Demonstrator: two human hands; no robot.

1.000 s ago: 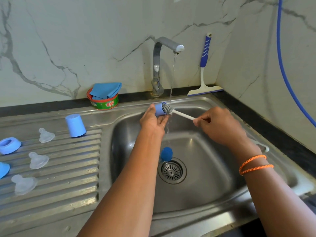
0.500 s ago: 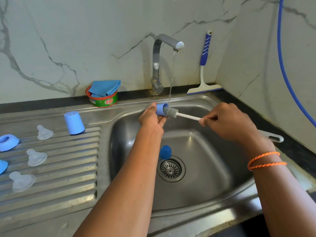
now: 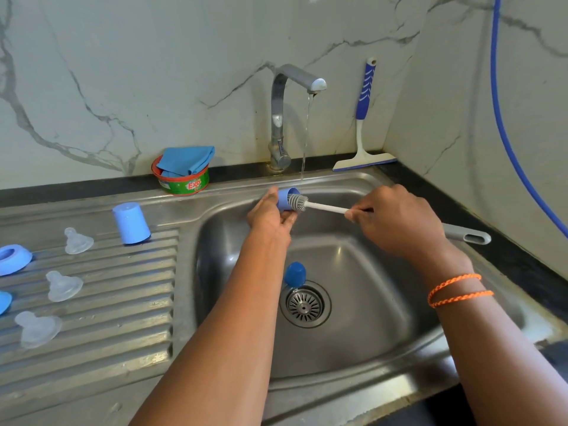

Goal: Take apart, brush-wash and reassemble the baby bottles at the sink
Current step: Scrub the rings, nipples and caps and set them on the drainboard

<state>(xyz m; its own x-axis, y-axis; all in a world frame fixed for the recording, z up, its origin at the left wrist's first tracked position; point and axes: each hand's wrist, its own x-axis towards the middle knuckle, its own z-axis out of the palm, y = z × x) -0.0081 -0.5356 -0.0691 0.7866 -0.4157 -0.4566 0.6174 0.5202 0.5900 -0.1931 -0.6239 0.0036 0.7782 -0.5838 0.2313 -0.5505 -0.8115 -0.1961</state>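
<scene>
My left hand [image 3: 270, 215] grips a small blue bottle cap [image 3: 286, 198] over the sink basin [image 3: 362, 302], its open end facing right. My right hand [image 3: 396, 219] pinches the white handle of a small grey-bristled brush [image 3: 299, 202], whose head sits at the cap's mouth. Water runs from the tap [image 3: 295, 87] just past the cap. A second blue cap [image 3: 295, 274] lies in the basin beside the drain [image 3: 305, 304]. On the drainboard [image 3: 123, 302] stand another blue cap [image 3: 131, 222], three clear teats [image 3: 76, 241] [image 3: 63, 285] [image 3: 37, 329] and a blue collar ring [image 3: 12, 259].
A green soap tub [image 3: 184, 179] with a blue cloth sits behind the sink. A squeegee [image 3: 364, 124] leans in the corner. A grey handle [image 3: 467, 235] lies on the right rim behind my right hand. A blue hose [image 3: 504, 118] hangs down the right wall.
The brush head has slid partly out of the cap, with my right hand drawing slightly to the right. My left hand keeps the cap in the same place.
</scene>
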